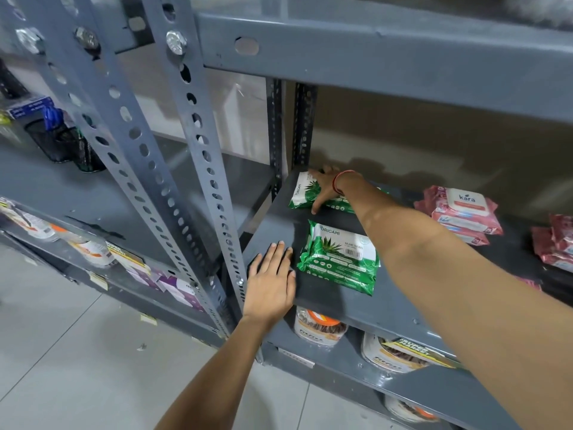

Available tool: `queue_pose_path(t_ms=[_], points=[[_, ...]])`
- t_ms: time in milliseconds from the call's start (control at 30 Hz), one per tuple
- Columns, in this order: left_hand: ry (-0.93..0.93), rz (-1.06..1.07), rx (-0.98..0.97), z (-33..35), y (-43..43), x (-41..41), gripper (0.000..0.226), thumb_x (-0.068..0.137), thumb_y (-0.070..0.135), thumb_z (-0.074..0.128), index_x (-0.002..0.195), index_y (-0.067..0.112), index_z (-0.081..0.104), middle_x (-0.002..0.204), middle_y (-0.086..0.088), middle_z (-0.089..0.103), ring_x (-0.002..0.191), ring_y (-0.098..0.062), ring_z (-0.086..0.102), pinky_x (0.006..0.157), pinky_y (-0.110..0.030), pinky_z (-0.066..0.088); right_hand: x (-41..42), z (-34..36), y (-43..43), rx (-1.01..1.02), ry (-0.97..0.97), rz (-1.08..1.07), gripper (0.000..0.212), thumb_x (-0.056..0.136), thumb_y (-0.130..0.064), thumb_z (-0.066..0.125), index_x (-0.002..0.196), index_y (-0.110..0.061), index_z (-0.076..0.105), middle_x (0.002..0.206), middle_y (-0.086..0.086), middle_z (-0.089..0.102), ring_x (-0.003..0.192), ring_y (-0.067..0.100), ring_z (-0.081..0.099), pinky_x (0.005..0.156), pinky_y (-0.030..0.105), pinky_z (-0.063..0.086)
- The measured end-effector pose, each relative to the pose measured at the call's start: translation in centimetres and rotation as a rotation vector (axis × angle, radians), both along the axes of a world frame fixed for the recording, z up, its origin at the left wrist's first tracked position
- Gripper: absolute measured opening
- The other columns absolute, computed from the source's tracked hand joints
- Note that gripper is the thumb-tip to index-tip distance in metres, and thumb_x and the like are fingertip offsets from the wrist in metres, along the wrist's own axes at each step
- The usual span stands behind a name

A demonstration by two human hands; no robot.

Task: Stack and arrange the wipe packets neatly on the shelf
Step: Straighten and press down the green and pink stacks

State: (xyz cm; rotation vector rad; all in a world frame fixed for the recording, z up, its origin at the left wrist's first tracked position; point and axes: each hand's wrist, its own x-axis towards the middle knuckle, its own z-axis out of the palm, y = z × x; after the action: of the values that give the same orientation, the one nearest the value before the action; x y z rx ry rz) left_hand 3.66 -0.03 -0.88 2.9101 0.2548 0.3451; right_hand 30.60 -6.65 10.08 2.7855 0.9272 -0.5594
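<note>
At the shelf's (338, 305) back left corner, the right hand (328, 184) lies spread flat on the rear green packet (302, 193), pinching nothing. A careless push could skew it against the upright. The front green packet (339, 259) lies just beside the left hand (273, 274) (also flat, fingers together), untouched.

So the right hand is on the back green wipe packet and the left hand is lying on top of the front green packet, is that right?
Not quite. In the head view the left hand lies flat on the shelf beside the front green packet, not on it. The right hand is on the back green packet.
</note>
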Motion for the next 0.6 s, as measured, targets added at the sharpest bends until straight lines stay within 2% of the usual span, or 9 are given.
queue_pose_path(t_ms=[100,233,367,500,600], points=[[0.009,0.001,0.002,-0.1,0.0,0.0,0.053,0.096,0.033,0.019,0.145,0.016,0.029,0.155,-0.002,0.024,0.143,-0.015,0.015,0.116,-0.038,0.012,0.0,0.1,0.3,-0.021,-0.018,0.005,0.122,0.057,-0.054,0.078,0.15,-0.028,0.004,0.157,0.01,0.011,0.144,0.031,0.01,0.112,0.05,0.025],[0.012,-0.002,0.009,-0.1,0.0,0.0,0.052,0.096,0.033,0.02,0.145,0.016,0.029,0.154,-0.003,0.025,0.143,-0.015,0.015,0.116,-0.037,0.011,0.0,-0.3,0.4,0.055,-0.127,0.057,0.117,0.057,-0.053,0.078,0.148,-0.019,0.014,0.149,0.015,0.026,0.138,0.033,0.019,0.111,0.046,0.021],[0.009,0.003,0.017,-0.1,0.0,0.0,0.053,0.095,0.033,0.019,0.144,0.014,0.032,0.153,-0.004,0.028,0.142,-0.016,0.019,0.116,-0.038,0.014,-0.2,-0.1,0.0,0.119,-0.174,0.076,0.116,0.054,-0.055,0.078,0.146,-0.015,0.02,0.145,0.015,0.031,0.136,0.032,0.023,0.111,0.045,0.023],[0.009,0.014,0.028,0.1,0.0,0.0,0.057,0.094,0.033,0.014,0.141,0.012,0.037,0.151,-0.005,0.033,0.141,-0.017,0.025,0.115,-0.04,0.021,-0.2,1.1,-1.8,0.233,-0.195,0.013,0.108,0.058,-0.056,0.075,0.142,-0.011,0.026,0.144,0.016,0.033,0.134,0.033,0.026,0.108,0.045,0.026],[0.011,0.012,0.028,0.2,-0.1,-0.1,0.055,0.094,0.032,0.016,0.139,0.011,0.04,0.149,-0.006,0.036,0.139,-0.019,0.028,0.113,-0.041,0.023,-0.2,1.8,-4.2,0.296,-0.206,-0.078,0.112,0.056,-0.057,0.076,0.146,-0.016,0.021,0.144,0.016,0.031,0.134,0.034,0.026,0.109,0.046,0.026]])
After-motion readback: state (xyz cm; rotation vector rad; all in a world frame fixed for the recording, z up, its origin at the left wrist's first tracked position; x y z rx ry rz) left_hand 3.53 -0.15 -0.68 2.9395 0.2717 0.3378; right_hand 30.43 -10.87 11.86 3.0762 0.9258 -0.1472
